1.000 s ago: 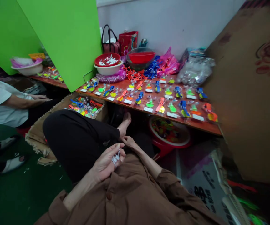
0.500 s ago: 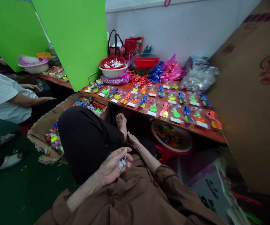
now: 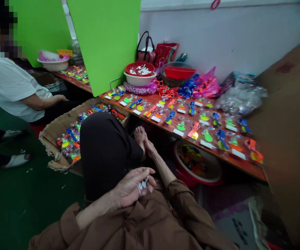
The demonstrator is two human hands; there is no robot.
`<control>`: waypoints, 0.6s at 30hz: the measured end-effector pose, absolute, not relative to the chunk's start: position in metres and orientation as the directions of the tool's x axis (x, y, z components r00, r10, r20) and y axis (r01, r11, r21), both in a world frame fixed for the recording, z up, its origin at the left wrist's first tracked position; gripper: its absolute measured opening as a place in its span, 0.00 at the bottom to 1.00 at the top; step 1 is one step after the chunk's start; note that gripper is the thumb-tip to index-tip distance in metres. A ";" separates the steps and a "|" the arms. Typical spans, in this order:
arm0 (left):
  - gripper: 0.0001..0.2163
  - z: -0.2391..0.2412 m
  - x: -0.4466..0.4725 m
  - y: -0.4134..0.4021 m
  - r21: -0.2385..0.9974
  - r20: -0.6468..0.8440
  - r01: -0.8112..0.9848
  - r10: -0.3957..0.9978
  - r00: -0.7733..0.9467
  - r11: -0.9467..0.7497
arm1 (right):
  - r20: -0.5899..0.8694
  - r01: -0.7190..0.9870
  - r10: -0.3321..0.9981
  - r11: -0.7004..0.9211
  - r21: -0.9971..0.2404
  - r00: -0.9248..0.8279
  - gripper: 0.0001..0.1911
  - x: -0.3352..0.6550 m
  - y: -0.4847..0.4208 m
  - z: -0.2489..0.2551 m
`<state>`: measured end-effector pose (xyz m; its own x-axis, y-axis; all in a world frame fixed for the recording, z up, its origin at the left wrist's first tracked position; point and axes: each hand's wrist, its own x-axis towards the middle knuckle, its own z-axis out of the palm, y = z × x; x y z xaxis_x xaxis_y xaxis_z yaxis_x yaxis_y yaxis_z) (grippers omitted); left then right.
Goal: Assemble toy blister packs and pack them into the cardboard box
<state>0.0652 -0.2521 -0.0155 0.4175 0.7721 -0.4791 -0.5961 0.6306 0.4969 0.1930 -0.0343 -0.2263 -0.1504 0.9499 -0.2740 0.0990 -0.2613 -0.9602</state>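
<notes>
My left hand point(image 3: 131, 187) rests in my lap, fingers curled round a bunch of small white plastic pieces point(image 3: 142, 183). My right hand point(image 3: 150, 149) reaches forward and lies against my bare foot point(image 3: 140, 135), below the bench edge; its fingers are mostly hidden. My black-trousered knee point(image 3: 103, 146) is raised between the hands and the cardboard box. On the low red bench point(image 3: 246, 166) lie rows of small bagged toys point(image 3: 194, 121) in blue, orange and green, each with a white label.
A cardboard box of packed toys point(image 3: 69, 139) sits left of my knee. A red basin of toys point(image 3: 196, 161) stands under the bench. Bowls point(image 3: 139, 74), bags and a green divider point(image 3: 105, 41) line the back. A person in a white shirt point(image 3: 11, 90) sits at left.
The view has swung left and down a little. My right hand has slid forward from my lap to my foot. The left hand keeps hold of the white pieces.
</notes>
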 end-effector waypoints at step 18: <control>0.14 -0.033 0.053 -0.241 0.444 -0.495 -0.641 0.768 0.407 0.626 | -0.380 -0.094 0.886 -0.416 -0.904 -0.265 0.33 0.208 -0.040 -0.247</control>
<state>0.0526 -0.2410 -0.0326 0.4072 0.7677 -0.4948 -0.6411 0.6261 0.4439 0.2077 -0.0403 -0.2467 -0.2651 0.8861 -0.3803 -0.0943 -0.4164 -0.9043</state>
